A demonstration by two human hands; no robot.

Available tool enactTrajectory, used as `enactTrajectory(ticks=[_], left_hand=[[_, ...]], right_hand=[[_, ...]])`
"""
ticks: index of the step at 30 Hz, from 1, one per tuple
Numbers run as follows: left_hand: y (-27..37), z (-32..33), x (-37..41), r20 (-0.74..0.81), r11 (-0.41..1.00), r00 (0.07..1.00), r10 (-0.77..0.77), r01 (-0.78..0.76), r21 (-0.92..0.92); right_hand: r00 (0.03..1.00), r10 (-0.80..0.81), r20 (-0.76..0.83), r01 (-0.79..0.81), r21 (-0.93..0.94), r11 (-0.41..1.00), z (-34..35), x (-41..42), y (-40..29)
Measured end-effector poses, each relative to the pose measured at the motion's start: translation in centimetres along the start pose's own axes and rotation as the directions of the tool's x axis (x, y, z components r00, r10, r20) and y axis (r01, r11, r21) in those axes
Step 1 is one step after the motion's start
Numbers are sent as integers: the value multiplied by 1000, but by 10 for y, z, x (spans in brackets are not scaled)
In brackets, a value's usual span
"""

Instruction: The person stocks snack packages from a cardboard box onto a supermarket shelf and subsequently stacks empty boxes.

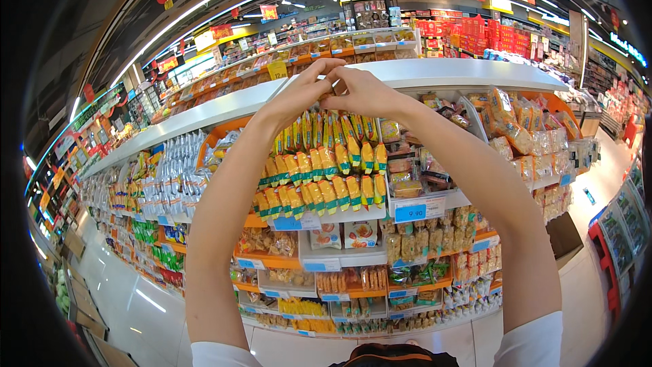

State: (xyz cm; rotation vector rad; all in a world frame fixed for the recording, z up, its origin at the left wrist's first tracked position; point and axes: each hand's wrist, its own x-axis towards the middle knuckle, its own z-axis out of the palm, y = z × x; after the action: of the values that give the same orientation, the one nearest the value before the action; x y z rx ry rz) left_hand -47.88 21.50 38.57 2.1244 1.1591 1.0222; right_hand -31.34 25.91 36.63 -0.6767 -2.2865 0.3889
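Observation:
Both arms reach forward over a shop display of packaged snacks. My left hand (pixel 298 93) and my right hand (pixel 365 93) meet at the fingertips, just under the white top ledge (pixel 433 74). The fingers bend inward and overlap, so whether something small sits between them cannot be made out. Right below the hands stand rows of yellow and green snack packets (pixel 316 163). To their right, clear-wrapped snacks (pixel 405 186) fill a compartment above a blue price tag (pixel 410 213).
Silver-white packets (pixel 178 168) line the shelf at left, and wrapped bread-like packs (pixel 514 122) are piled at right. Lower tiers hold bagged snacks (pixel 280 242). A brown box (pixel 563 237) and a red-framed rack (pixel 608 265) stand on the right. Tiled floor (pixel 147 316) runs along the left.

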Motion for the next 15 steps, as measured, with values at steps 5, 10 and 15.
enactTrajectory(ticks=[5,10,15], left_hand=[[-25,-19,-7,149,960,989,14,-55,276],[-57,-46,-45,159,838,984,-80,-20,545],[-67,-34,-59,188,783,978,-91,-46,620]], right_hand=[[995,77,-70,-91,-230,969,-14,-17,24],[997,-13,-75,-22,-452,892,-13,-28,41],[994,-91,-57,57,-429,901,4,-12,56]])
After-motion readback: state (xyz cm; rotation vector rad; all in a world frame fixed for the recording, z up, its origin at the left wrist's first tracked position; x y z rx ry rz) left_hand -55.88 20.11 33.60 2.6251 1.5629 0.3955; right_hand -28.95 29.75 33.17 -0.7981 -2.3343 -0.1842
